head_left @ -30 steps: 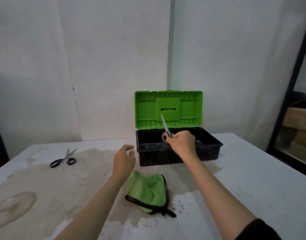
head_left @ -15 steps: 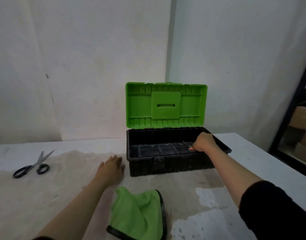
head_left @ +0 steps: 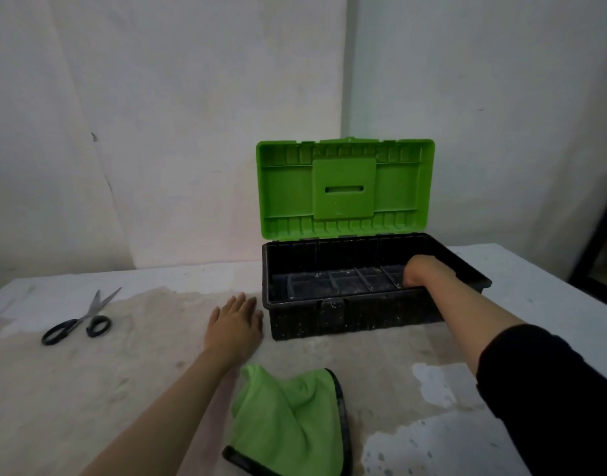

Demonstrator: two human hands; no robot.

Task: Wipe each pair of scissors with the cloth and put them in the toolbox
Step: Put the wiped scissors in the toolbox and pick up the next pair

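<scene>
An open toolbox (head_left: 350, 319) with a black base and an upright green lid (head_left: 345, 187) stands at the back of the table. My right hand (head_left: 427, 273) reaches down into the right end of the box with the fingers curled downward and hidden; no scissors show in it. My left hand (head_left: 235, 324) rests flat on the table just left of the box, fingers straight. A pair of black-handled scissors (head_left: 78, 321) lies on the table at the far left, blades slightly apart. A green cloth (head_left: 288, 420) with a black edge lies crumpled in front of me.
The white table (head_left: 535, 304) carries a wide brownish stain across its left and middle. A white wall stands close behind the box. A dark shelf frame (head_left: 600, 235) rises at the right edge of the view.
My right hand carried a pair of scissors from above the box down into its right end, where they are now out of sight. My left hand dropped flat onto the table.
</scene>
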